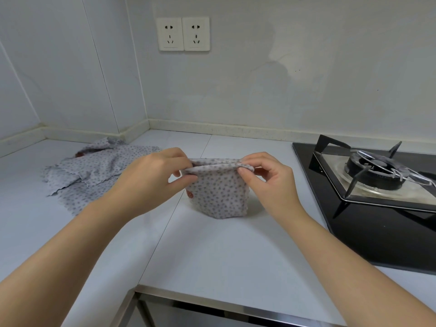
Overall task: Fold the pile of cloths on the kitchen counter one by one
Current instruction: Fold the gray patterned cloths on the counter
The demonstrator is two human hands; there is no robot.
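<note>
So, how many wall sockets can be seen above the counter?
2. The left socket and the right socket sit side by side on the back wall above the counter. More may lie outside the frame.

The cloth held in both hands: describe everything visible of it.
The cloth is pale grey, soft-looking fabric printed with small dark dots, with a wavy cut edge down its right side. It is folded double, two layers showing along the top. It hangs upright, the left hand pinching one top corner and the right hand the other. Its lower end seems to touch the white counter.
</note>
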